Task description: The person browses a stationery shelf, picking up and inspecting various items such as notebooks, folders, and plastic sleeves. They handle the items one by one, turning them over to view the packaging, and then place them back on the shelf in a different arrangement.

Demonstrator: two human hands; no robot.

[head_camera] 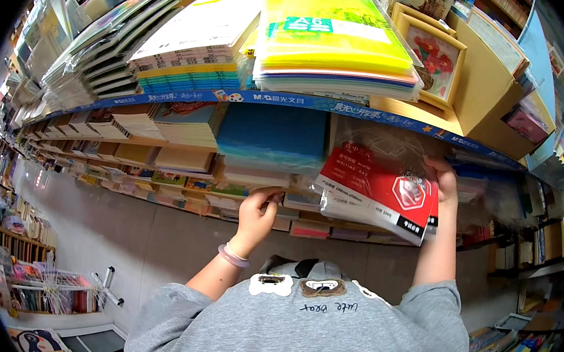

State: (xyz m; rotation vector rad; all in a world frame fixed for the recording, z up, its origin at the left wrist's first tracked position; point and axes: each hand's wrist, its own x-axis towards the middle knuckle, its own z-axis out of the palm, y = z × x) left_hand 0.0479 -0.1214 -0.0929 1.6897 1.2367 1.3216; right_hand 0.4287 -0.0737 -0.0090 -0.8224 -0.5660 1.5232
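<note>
My right hand (443, 179) grips the right edge of transparent plastic-wrapped writing pads (378, 185) with red-and-white printed covers. At least two of them overlap and hang tilted in front of the lower shelf. My left hand (258, 213) is in front of the lower shelves, fingers curled toward the thumb, with nothing visible in it. A stack of blue-covered pads or folders (272, 133) stands on the shelf beyond, between the two hands. Part of my right fingers is hidden behind the plastic.
Above runs a blue shelf-edge strip (279, 99). On that shelf lie yellow plastic-covered notebooks (332, 48), loose-leaf paper packs (199, 30), a framed flower picture (430, 63) and a cardboard box (493, 99). Behind me on the left is a low book rack (53, 281) on the grey floor (103, 230).
</note>
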